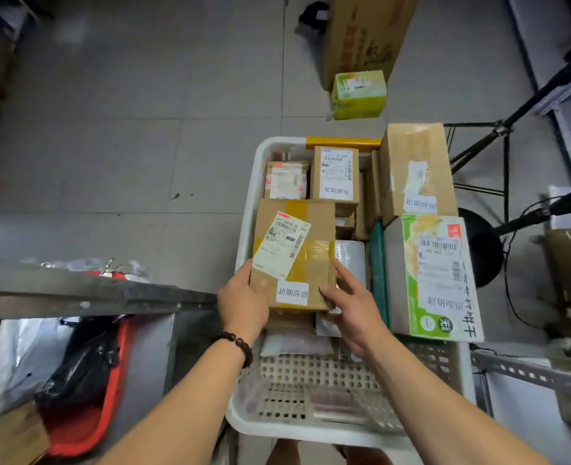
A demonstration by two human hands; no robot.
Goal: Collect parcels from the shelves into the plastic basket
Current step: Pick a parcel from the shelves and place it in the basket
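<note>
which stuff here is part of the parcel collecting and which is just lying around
Job: basket, taped box gripped by left hand and touched by right hand, green-and-white box, tall brown box.
Lying about: green carton, big cardboard box, tripod, red bin, black bag.

Head camera — steep downward look, close over basket (247, 203).

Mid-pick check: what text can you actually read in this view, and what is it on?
"饼干": large print on the green-and-white box.
"无": round green badge on that box; its second character is unclear.
White four-character stickers on that box, the taped carton, the small carton and the tall carton: too blurred to read.
Shipping labels and barcodes: too small.
</note>
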